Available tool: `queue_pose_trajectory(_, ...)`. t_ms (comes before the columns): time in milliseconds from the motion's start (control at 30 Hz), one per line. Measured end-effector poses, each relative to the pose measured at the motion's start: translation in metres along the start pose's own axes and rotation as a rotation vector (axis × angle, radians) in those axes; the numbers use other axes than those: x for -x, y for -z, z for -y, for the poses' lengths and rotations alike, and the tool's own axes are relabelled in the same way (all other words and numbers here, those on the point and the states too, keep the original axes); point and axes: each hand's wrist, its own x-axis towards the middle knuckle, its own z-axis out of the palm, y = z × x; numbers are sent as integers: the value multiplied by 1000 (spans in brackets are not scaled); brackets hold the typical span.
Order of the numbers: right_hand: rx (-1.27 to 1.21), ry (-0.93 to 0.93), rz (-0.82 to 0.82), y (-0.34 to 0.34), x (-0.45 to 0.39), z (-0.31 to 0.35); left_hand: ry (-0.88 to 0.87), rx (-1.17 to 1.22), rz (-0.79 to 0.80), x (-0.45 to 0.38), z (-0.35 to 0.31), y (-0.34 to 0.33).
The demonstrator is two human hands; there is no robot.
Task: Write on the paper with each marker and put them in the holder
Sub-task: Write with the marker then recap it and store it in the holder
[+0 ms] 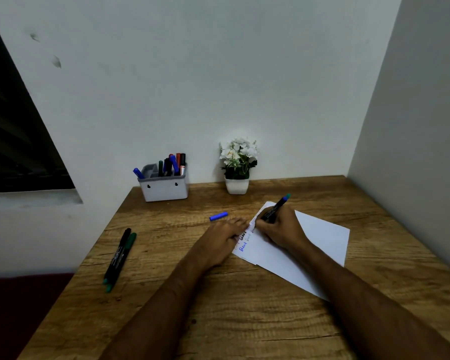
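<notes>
Right hand: the right hand (281, 228) is curled round a dark marker (274, 209), tip down at the far-left corner of the paper (320, 242), writing.
Marker axis: it slopes from the tip, hidden under the fingers, up and away to the right, ending in a teal-blue butt.
Left hand: the left hand (225, 236) lies flat with fingers straight, pressing the paper's left edge; it holds nothing.
Writing: short words in blue and black sit between the two hands; too small to read.
Blue cap (218, 216): loose on the table (244, 320), just beyond the left hand's fingertips, lying left to right. The left hand is the nearer one, so judging by this, capping falls to it.
Holder (163, 187): far and to the left of both hands, against the wall, with several markers already standing in it. The drop-off means a reach up-left.
Waiting markers: two markers (120, 258) lie side by side at the table's left edge, well apart from the paper, long axes running near to far.
Plant pot (237, 185): far, right of the holder.
</notes>
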Motion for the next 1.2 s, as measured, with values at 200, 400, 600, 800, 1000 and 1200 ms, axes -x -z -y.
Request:
queue_pose_trajectory(200, -13, 9, -18, 1, 1, 1, 0, -5, 1, -1, 2, -1)
queue_pose_trajectory(400, 5, -21, -12, 1, 2, 2, 1, -4, -7, 0, 0, 0)
queue_pose_trajectory(600, -10, -28, -10, 0, 2, 4, 0, -11, -1, 0, -1, 1)
queue_pose_trajectory(800, -30, -29, -10, 1, 4, 6, -8, -16, -35, 0, -2, 1)
queue_pose_trajectory(1000, -86, -34, -51, 2, 2, 3, 22, 27, -71, 1, -5, 2)
queue_pose_trajectory(1200, -200, -48, -185, 5, -1, 2, 23, 95, -98, 3, -14, 9)
